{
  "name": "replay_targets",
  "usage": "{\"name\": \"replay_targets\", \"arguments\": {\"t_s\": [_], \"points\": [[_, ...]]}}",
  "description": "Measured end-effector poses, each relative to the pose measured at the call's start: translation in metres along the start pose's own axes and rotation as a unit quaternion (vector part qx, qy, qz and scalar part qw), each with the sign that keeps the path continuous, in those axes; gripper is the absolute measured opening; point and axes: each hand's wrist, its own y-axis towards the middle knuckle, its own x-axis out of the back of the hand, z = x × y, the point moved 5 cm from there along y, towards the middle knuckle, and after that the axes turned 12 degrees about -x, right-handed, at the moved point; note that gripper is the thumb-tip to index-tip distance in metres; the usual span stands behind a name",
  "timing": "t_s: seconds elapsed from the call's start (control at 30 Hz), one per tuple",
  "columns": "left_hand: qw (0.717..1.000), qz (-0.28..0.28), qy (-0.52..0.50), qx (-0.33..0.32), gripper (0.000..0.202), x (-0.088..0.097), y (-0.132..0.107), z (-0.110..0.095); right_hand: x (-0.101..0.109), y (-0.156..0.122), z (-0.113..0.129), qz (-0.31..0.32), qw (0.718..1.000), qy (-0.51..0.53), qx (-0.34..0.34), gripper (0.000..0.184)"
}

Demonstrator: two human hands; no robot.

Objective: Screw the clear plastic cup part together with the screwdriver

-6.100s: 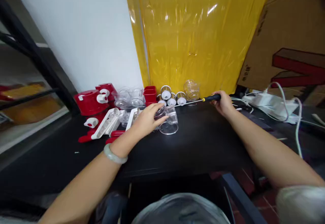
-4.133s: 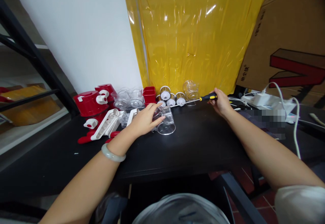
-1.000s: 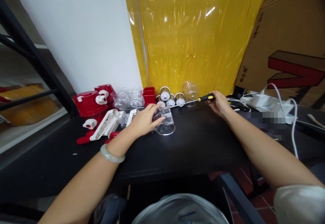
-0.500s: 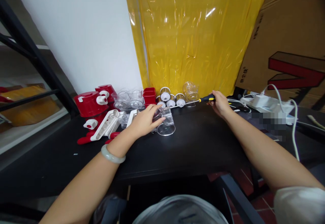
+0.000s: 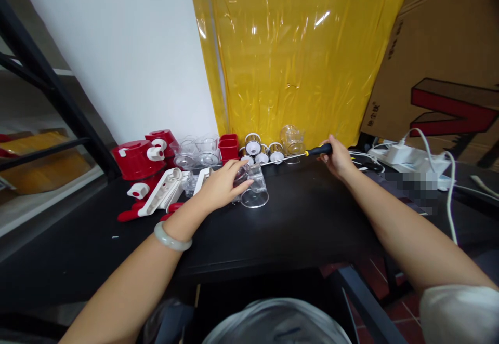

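My left hand (image 5: 226, 184) is closed around a clear plastic cup-like part (image 5: 255, 188) lying on its side on the black table, with its round rim toward me. My right hand (image 5: 338, 159) grips the black-and-yellow handle of a screwdriver (image 5: 318, 150). The screwdriver's long thin shaft runs left, and its end meets the clear part beside my left fingers; the tip itself is hidden. Just left of my left hand lie white crank-like arms (image 5: 166, 190) with red handles. Behind the shaft are several white-ended drums with gold-coloured mesh (image 5: 276, 151).
Red plastic housings (image 5: 138, 158) with white knobs stand at the left. Clear cups (image 5: 208, 149), a red container (image 5: 228, 147) and another clear cup (image 5: 292, 139) line the back. White chargers and cables (image 5: 423, 162) lie at the right, by a large cardboard box (image 5: 440, 53).
My right hand's fingers have shifted slightly on the screwdriver handle, with the thumb side a little higher. My left hand and the clear part stay in place.
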Motion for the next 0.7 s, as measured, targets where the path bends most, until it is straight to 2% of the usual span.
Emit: {"name": "replay_targets", "arguments": {"t_s": [0.33,0.57,0.7], "points": [[1.0,-0.001,0.006,-0.005,0.062,-0.0001,-0.0007,0.0009,-0.0041,-0.007,0.0039,0.012,0.997,0.069,-0.019,0.017],[1.0,-0.007,0.004,-0.009,0.061,-0.0002,-0.0004,0.0003,-0.0011,-0.0044,0.0009,0.029,0.998,0.046,-0.012,0.02],[1.0,-0.001,0.006,-0.002,0.063,0.0001,-0.0004,-0.0003,-0.0008,-0.0036,0.0033,0.021,0.999,0.041,0.02,0.021]]}}
